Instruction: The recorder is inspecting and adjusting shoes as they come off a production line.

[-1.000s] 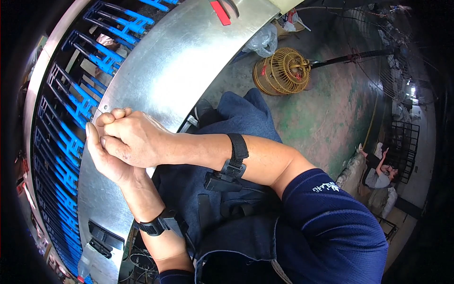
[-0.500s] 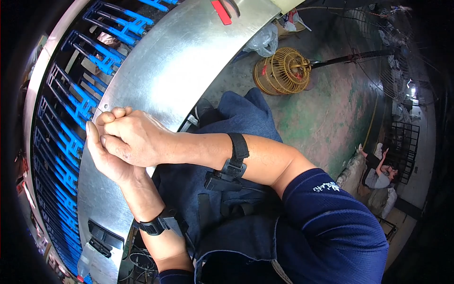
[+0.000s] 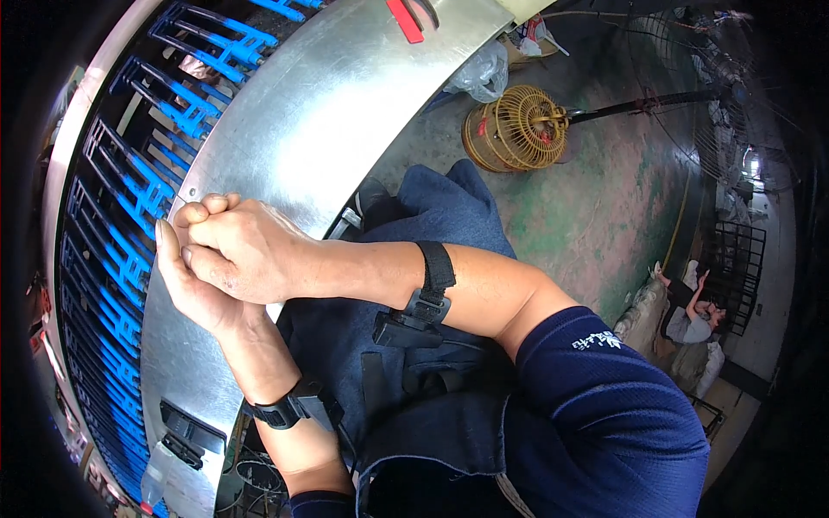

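My left hand (image 3: 200, 298) and my right hand (image 3: 255, 246) are clasped together over the inner edge of a metal table. The right hand lies on top, its fingers curled in and its thumb bent. Part of the left palm and its outer edge show beneath, while most of its fingers are hidden in the clasp. No object is visible between them. A black strap with a small box (image 3: 410, 330) circles my right forearm. Another black strap (image 3: 281, 414) is around my left wrist.
The shiny metal table (image 3: 294, 129) curves along my left. Beyond it stands a row of blue fork-shaped parts (image 3: 129, 259). A red-handled tool (image 3: 406, 22) and a black clip-like item (image 3: 186, 436) lie on the table. A yellow cage-like fan (image 3: 518, 129) and a reclining person (image 3: 691, 315) are right.
The blue fork-shaped parts have shifted slightly toward the lower left. My clasped hands stay in the same place.
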Tool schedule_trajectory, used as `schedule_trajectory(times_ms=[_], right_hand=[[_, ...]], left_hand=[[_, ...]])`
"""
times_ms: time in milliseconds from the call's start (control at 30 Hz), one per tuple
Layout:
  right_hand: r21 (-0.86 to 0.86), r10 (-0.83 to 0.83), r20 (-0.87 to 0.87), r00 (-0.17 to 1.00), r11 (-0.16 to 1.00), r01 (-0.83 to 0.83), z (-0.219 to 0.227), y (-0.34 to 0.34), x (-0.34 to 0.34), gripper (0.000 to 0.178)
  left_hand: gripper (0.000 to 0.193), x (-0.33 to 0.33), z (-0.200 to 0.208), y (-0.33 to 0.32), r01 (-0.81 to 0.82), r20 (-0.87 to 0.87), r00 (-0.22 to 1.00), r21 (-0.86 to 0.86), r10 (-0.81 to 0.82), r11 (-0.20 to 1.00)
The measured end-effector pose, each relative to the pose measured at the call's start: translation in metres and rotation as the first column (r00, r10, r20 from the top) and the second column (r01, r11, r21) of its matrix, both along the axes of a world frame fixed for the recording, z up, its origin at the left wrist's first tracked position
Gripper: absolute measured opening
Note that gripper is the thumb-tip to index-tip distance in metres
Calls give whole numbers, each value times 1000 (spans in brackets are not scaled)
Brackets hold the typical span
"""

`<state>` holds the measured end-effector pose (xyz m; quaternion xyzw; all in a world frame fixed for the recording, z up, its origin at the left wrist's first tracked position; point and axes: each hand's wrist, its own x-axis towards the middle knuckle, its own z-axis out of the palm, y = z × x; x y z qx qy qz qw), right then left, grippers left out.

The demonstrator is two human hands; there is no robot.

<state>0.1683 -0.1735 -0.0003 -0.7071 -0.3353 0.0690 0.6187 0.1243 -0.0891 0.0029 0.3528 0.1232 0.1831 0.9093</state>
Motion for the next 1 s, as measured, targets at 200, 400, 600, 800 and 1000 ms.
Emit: schedule_trajectory(times_ms=[200,400,600,800,1000], right_hand=[[2,31,-63,998,1000,-31,6,-7,2,25],[-27,67,14,998,997,-67,4,-3,9,22],[39,52,-281,958,998,-42,-2,-32,53,16],[-310,-383,446,809,781,541,123,-186,207,30],[-17,-131,990,55,278,960,291,-271,346,49]], left_hand=[[45,7,8,-11,-80,-69,994,24,81,997],[38,4,11,-11,-39,-44,998,-18,38,999],[50,8,18,-21,-18,-86,995,366,53,930],[33,-5,20,-14,50,-42,998,239,-41,970],[29,-5,18,-14,132,-56,991,293,-121,947]])
